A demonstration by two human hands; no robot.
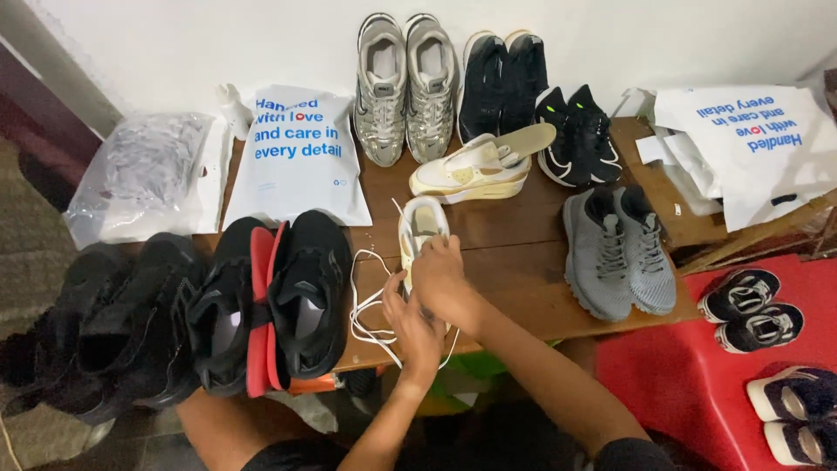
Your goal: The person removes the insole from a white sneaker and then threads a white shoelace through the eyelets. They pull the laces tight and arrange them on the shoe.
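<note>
I see my right hand (440,275) with its grip closed over the cream sneaker (421,228) lying near the front edge of the wooden tabletop (514,249), while my left hand (417,327) pinches the white lace (366,310) just beside it. Its cream mate (475,170) lies on its side just behind, black shoes with red soles (261,301) to the left, a grey pair (617,253) to the right.
</note>
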